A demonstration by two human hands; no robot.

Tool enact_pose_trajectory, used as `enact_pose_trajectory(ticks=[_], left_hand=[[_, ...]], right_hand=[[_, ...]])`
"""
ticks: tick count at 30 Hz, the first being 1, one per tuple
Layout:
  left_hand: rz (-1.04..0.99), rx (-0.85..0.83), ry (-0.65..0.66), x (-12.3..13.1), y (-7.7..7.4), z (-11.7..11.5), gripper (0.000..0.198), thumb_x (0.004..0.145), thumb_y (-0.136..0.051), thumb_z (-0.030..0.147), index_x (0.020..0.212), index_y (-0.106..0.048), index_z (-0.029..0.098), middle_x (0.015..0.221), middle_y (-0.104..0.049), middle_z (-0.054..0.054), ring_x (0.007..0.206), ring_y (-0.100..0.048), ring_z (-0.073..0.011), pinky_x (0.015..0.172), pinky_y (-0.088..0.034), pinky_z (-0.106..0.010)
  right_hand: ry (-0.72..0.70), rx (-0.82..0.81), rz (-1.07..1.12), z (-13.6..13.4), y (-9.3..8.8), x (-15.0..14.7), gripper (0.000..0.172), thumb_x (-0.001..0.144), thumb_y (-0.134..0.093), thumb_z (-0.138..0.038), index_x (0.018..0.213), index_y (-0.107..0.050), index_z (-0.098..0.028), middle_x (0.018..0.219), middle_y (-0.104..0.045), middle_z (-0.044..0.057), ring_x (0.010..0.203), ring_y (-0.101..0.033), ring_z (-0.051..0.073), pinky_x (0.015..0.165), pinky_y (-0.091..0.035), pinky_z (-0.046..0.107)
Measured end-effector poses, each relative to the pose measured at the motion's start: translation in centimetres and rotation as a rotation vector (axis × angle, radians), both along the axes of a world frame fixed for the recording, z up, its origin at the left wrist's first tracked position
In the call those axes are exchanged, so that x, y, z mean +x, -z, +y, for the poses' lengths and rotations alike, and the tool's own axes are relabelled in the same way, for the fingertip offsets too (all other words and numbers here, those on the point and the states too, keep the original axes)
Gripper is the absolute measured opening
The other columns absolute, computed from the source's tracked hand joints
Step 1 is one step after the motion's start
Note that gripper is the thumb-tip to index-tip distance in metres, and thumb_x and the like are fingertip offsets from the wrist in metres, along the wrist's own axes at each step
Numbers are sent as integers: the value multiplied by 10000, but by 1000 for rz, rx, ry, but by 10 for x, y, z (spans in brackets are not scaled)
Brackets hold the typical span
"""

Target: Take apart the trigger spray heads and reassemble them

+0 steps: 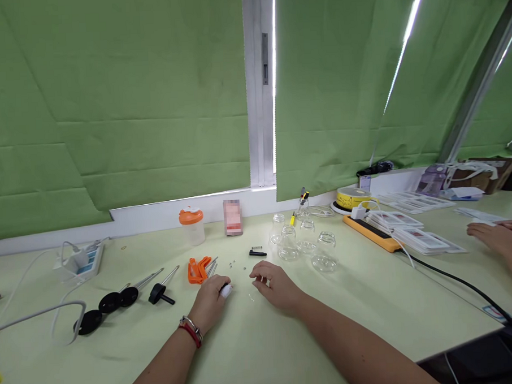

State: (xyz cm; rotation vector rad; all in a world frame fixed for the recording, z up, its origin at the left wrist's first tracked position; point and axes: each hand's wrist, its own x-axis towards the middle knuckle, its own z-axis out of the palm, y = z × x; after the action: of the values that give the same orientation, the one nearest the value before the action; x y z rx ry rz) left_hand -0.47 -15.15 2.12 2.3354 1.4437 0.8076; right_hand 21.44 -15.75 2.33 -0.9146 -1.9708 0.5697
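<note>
My left hand (210,301) rests on the table with its fingers closed around a small white object (226,290), whose kind I cannot make out. Just to the right, my right hand (277,284) hovers low over the tabletop, fingers loosely curled, with a gap by the thumb and nothing visible in it. Beyond the hands lie a black clip-like piece (257,253), a small spring (257,248) and several tiny metal bits (231,265). An orange hex key holder (199,270) with metal keys is beside my left hand. Several clear glass jars (324,254) stand beyond my right hand.
Black-handled tools (110,302) and a power strip (79,265) are on the left. An orange-lidded cup (192,227) stands at the back. To the right are an orange-and-black power strip (372,233), stacked white cards (428,240) and another person's hands (491,238).
</note>
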Motion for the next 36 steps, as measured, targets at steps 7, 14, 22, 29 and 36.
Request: enact_pose_trajectory(ticks=[7,14,22,29,36], left_hand=[[0,1,12,-4,4,4,266,841,-339,144,878,-602,158,887,-599,-86,812,-556,-201,763,-461,-365],[-6,29,20,-5,5,5,423,698,-343,-39,972,-589,169,1012,-587,-90,924,-559,-195,849,-454,-360],[199,143,17,-5,5,5,396,673,-343,-54,843,-612,181,882,-642,-60,847,-552,-218,799,-416,-406],[293,144,-58,-11,4,7,450,608,-358,-78,842,-620,203,873,-659,-44,857,-560,-225,823,-370,-428],[337,148,-139,-14,2,7,435,609,-349,-72,801,-624,206,816,-654,-49,836,-573,-224,826,-368,-428]], right_hand=[[94,-39,4,9,6,6,155,797,-501,-178,884,-629,-190,925,-595,50,710,-561,122,634,-464,254],[159,-78,35,15,9,11,137,788,-503,-191,835,-631,-191,893,-599,35,706,-555,118,614,-442,236],[156,-88,23,13,8,11,145,792,-497,-199,842,-633,-187,904,-601,38,696,-547,114,618,-441,233],[189,-100,-12,16,10,14,154,792,-484,-202,848,-626,-187,924,-598,40,720,-558,121,632,-448,237],[407,-155,-235,42,16,25,229,797,-456,-173,963,-613,-186,1018,-607,49,829,-580,136,747,-451,245]])
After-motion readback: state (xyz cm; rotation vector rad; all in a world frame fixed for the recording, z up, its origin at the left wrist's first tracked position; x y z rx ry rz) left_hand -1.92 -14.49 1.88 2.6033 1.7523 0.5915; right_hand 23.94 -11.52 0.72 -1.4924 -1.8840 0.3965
